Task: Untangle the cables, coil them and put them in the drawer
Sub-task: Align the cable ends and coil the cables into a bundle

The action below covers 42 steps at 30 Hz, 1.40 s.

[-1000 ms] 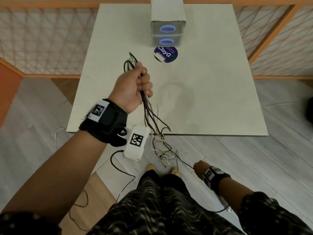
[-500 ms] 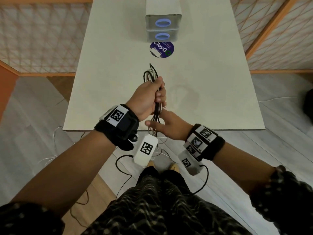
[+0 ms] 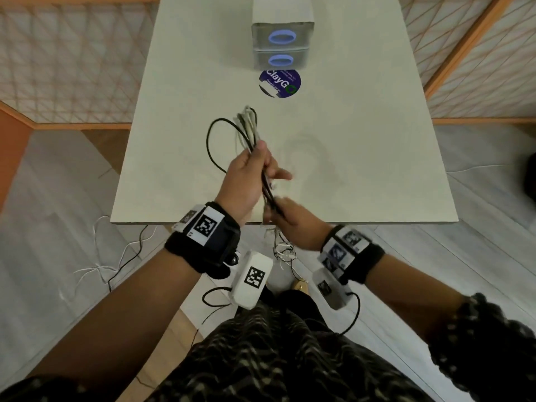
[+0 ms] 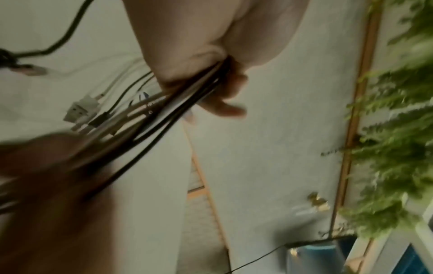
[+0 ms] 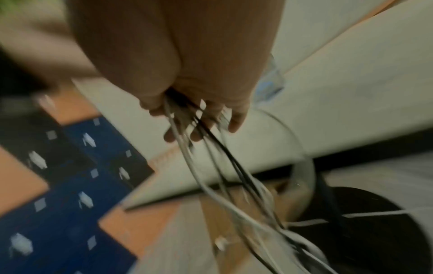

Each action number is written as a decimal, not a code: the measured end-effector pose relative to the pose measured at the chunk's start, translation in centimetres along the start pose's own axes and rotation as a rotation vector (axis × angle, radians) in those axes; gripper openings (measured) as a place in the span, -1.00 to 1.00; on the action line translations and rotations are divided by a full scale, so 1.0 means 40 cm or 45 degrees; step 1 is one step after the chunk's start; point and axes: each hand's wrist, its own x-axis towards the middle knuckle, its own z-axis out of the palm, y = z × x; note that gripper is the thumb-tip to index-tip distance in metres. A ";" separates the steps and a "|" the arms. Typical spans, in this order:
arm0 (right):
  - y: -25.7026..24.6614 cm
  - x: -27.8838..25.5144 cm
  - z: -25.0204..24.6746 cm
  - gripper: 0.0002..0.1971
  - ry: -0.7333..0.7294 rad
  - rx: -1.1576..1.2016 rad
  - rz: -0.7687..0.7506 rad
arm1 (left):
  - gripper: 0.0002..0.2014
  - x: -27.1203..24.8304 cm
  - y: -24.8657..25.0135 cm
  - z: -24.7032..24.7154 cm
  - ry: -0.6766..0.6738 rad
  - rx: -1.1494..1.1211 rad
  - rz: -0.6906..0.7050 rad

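Both hands — left hand, right hand — apparently clutch the cables.

Beyond my left hand: bare white tabletop to the round dark-blue sticker, free passage. Past it, the grey two-drawer box with blue ring handles blocks the far edge. Right of my hands: open tabletop. Below my right hand: loose black and white cable ends dangle.

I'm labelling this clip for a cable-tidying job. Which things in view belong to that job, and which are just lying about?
Job:
cable bundle, held by left hand and right hand
drawer unit, both drawers closed

Lying about:
round sticker on the table
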 end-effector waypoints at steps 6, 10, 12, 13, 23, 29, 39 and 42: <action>0.271 -0.094 0.147 -0.75 -0.248 -0.403 0.352 | -0.62 -0.036 0.072 0.009 -0.118 -0.219 -0.019; 0.346 -0.151 0.152 -0.33 -0.519 -0.657 0.658 | -0.62 -0.046 0.145 0.001 -0.183 -0.321 0.063; 0.335 -0.148 0.136 -0.14 -0.457 -0.539 0.696 | -0.63 -0.044 0.156 -0.010 -0.202 -0.272 0.097; 0.323 -0.136 0.119 -0.07 -0.429 -0.532 0.691 | -0.63 -0.043 0.151 -0.012 -0.201 -0.239 0.099; -0.133 -0.055 -0.033 -0.68 0.412 0.536 -0.087 | -0.63 -0.036 0.069 0.024 -0.174 -0.160 -0.029; 0.041 -0.047 0.136 -0.94 0.064 0.201 0.042 | -0.61 -0.041 0.109 0.029 -0.155 -0.149 -0.031; 0.351 -0.174 0.169 -0.09 -0.665 -0.753 0.680 | -0.61 -0.077 0.254 -0.002 -0.289 -0.285 0.167; 0.355 -0.178 0.098 -0.16 -0.639 -0.767 0.834 | -0.61 -0.073 0.249 -0.007 -0.286 -0.270 0.162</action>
